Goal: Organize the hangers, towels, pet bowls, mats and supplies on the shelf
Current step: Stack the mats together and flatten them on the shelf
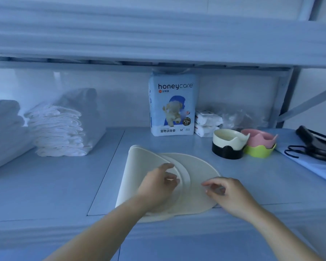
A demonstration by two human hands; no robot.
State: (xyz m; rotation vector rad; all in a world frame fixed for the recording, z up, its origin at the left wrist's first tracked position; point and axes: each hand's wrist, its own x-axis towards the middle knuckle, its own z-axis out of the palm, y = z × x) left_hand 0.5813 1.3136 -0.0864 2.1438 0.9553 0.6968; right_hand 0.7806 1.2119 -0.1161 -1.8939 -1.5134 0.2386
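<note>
The cream round mats (pixel 196 172) at the centre look like soft, matt, smooth silicone; the upper one bends without creasing. The pale blue shelf (pixel 55 185) under them is smooth painted metal with a dull sheen. At 9 o'clock, folded white towels (pixel 6 125) are fluffy cloth, and beside them stacked white pads (pixel 58 132) look quilted and papery. At 12 o'clock a blue-and-white pack (pixel 172 110) is glossy plastic film. At 2 o'clock, the cream bowl (pixel 228 140) on its black base (pixel 227 152) shines, while the pink bowl (pixel 258 139) and green bowl (pixel 260 150) look matt plastic.
</note>
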